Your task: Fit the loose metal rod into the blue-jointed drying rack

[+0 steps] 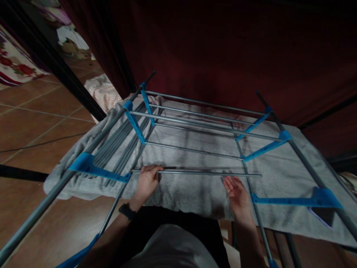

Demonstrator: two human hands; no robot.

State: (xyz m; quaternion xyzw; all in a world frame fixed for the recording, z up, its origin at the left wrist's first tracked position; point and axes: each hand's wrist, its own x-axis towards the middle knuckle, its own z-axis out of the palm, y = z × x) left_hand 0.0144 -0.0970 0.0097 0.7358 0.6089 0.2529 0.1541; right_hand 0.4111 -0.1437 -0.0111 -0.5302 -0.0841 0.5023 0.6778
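Observation:
My left hand (148, 179) is wrapped round a thin grey metal rod (192, 172) close to its left end. That end lies by the tip of a blue plastic bracket (96, 169) on the left side of a rack frame. My right hand (236, 191) is open, palm up and fingers stretched, just below the rod's right part. The rod's right end reaches past the frame's thin right bar and lies apart from the right blue bracket (295, 201). Farther back, several rods (206, 119) span between blue brackets on both sides.
Several loose grey tubes (119, 141) lie on the left of a grey blanket (178, 197). A phone (322, 216) rests on the blanket at the right. Dark red curtains (209, 52) hang behind. A tiled floor (41, 111) with a black cable (41, 142) shows at left.

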